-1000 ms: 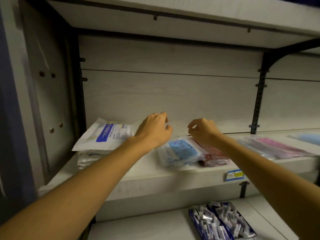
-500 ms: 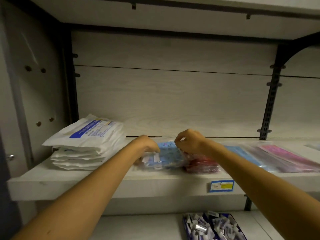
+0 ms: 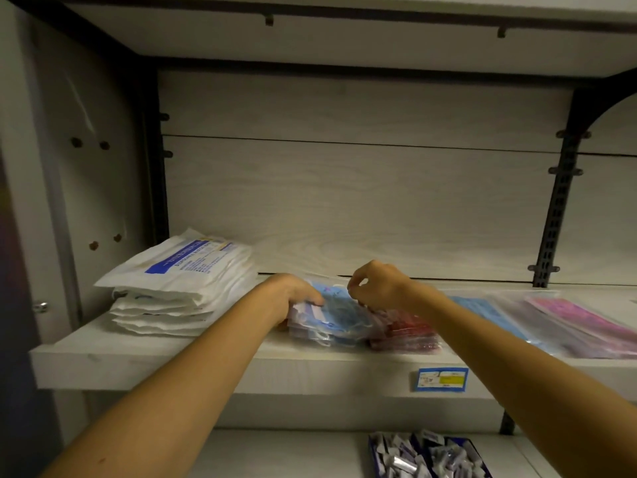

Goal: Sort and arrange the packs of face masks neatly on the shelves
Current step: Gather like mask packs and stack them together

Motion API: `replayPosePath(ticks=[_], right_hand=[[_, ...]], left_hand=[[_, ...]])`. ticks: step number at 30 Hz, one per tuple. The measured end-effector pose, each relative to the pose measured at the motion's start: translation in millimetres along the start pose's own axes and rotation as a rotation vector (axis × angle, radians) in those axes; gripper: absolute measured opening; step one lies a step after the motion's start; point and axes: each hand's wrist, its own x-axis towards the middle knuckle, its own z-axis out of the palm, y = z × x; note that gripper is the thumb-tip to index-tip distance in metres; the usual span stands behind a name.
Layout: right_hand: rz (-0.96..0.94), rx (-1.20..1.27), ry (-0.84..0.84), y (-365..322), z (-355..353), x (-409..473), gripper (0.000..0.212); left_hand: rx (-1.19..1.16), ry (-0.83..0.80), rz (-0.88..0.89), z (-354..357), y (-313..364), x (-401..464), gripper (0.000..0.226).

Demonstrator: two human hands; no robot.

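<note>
A small stack of clear packs with blue face masks (image 3: 339,317) lies mid-shelf on the pale wooden shelf (image 3: 165,360). My left hand (image 3: 291,298) grips the stack's left end, fingers curled over its edge. My right hand (image 3: 377,286) pinches the top pack's far right edge with curled fingers. A pack of dark red masks (image 3: 408,334) lies against the blue stack's right side, partly under my right forearm. At the shelf's left end sits a tall pile of white mask packs (image 3: 179,288) with a blue label on top.
Flat packs of blue masks (image 3: 482,310) and pink masks (image 3: 575,317) lie further right on the shelf. A blue and yellow price tag (image 3: 442,378) is on the shelf's front edge. A blue box of small packets (image 3: 427,455) sits on the lower shelf. A black bracket upright (image 3: 558,201) stands at right.
Both hands dropped from above the shelf onto the blue mask stack. The left hand moved right and took hold of its left end. The camera view shifted lower and left.
</note>
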Motion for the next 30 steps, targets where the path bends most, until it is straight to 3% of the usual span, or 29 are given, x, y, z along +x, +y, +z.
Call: replayPosePath(ticks=[6,11,17,20,24,25,30], right_hand=[[0.044,0.054,0.031,-3.6,1.7,-2.2,0.024],[0.097,0.078,0.151,-4.8,2.2,-4.2,0.022],[0.159,0.144,0.256,-8.4,0.1,-3.5,0.027],[0.178,0.345,0.312,-14.2,5.4,-0.2,0.051],[0.223,0.734,0.237,-29.2,15.7,5.5,0.097],[0.211,0.833,0.23,-31.5,17.9,6.6,0.098],[0.104,1.084,0.318,-39.6,24.0,5.7,0.067]], left_hand=[[-0.077,-0.039,-0.023,-4.3,1.3,2.4,0.036],[-0.078,-0.035,0.019,-13.4,-5.5,6.0,0.043],[-0.216,0.143,0.201,-28.1,-11.8,1.6,0.042],[-0.316,0.183,0.331,-35.1,-15.6,2.6,0.046],[-0.507,0.161,0.494,-38.7,-19.4,-2.3,0.036],[-0.554,0.156,0.517,-38.9,-20.0,-3.3,0.034],[-0.604,0.141,0.603,-36.7,-20.0,-6.2,0.032]])
